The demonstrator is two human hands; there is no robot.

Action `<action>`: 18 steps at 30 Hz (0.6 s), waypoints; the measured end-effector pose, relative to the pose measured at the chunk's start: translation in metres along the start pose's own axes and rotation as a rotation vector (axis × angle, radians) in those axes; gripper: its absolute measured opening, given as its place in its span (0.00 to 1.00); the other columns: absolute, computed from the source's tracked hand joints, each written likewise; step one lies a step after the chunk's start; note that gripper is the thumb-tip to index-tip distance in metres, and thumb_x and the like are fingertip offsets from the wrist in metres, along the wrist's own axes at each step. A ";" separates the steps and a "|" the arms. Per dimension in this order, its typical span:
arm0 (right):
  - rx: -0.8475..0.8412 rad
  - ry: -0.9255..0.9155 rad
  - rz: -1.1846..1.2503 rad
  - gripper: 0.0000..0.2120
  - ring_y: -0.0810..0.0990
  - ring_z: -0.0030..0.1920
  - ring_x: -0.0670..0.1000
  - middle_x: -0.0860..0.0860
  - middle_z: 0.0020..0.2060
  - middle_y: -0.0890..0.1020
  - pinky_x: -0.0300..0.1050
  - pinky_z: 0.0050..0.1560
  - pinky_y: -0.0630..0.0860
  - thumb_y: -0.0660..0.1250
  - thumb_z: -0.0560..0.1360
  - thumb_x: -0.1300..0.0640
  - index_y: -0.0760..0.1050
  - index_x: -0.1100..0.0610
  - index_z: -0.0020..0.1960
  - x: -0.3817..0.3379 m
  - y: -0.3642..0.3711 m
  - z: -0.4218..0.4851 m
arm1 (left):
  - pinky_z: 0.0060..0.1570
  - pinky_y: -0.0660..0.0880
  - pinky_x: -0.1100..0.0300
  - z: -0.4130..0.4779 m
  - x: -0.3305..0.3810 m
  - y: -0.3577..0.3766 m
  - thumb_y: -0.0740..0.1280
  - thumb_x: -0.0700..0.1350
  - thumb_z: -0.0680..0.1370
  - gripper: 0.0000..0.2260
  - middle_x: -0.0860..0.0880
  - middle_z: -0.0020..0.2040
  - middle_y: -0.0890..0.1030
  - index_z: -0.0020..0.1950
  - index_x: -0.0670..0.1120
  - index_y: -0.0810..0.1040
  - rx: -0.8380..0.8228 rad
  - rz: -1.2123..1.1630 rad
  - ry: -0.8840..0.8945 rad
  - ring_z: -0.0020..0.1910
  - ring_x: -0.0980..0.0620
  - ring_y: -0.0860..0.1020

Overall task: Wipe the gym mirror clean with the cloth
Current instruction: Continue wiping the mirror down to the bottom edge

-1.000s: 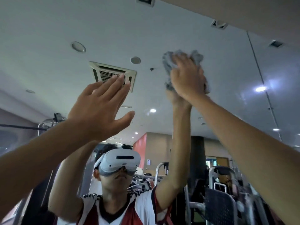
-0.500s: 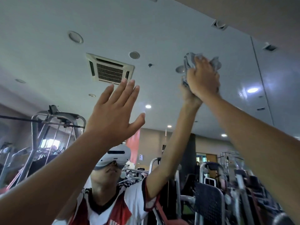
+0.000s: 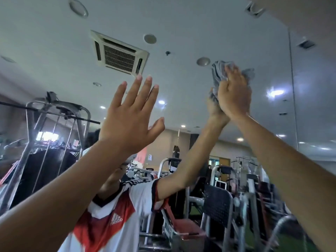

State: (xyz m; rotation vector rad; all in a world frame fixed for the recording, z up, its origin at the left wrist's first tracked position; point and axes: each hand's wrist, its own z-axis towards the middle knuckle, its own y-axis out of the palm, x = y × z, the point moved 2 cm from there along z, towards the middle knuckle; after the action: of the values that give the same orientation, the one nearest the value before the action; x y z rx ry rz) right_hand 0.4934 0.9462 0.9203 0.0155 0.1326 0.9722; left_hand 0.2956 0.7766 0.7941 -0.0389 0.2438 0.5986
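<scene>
The right hand [image 3: 234, 95] is raised high at the upper right. Its fingers bend over a crumpled grey cloth [image 3: 218, 71] and hold it pressed to the large wall-mounted glass gym mirror [image 3: 190, 19]. Folds of the cloth stick out to the left of the fingers and above them. The hand's own reflection meets it from below and to the left, palm to palm, with the cloth between them.

The left hand [image 3: 131, 117] is lifted at centre left, lower than the right. It is open, with the fingers straight and spread and the thumb out to the side. It holds nothing. From behind, it is hard to tell whether the palm touches the glass or hovers just off it.

Both bare forearms reach up from the bottom corners.

The mirror reflects the person's red and white short-sleeved sports shirt [image 3: 112, 211], a square white ceiling air-conditioning vent [image 3: 119, 53] above the left hand, a grey metal cable machine frame [image 3: 54, 113] at left, and a dark mesh seat back [image 3: 217, 204] at lower right.
</scene>
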 end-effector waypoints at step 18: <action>0.005 -0.009 -0.031 0.29 0.49 0.80 0.48 0.49 0.80 0.56 0.59 0.79 0.48 0.44 0.79 0.49 0.55 0.50 0.80 -0.014 0.006 -0.087 | 0.78 0.48 0.40 -0.033 0.004 -0.003 0.49 0.60 0.81 0.34 0.41 0.81 0.56 0.81 0.42 0.56 -0.003 -0.012 -0.016 0.81 0.41 0.52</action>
State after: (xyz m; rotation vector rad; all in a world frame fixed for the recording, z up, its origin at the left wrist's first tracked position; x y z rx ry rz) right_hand 0.4703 0.9338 0.8361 0.0223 0.1272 0.9404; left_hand 0.2932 0.7725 0.7615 -0.0388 0.2271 0.5870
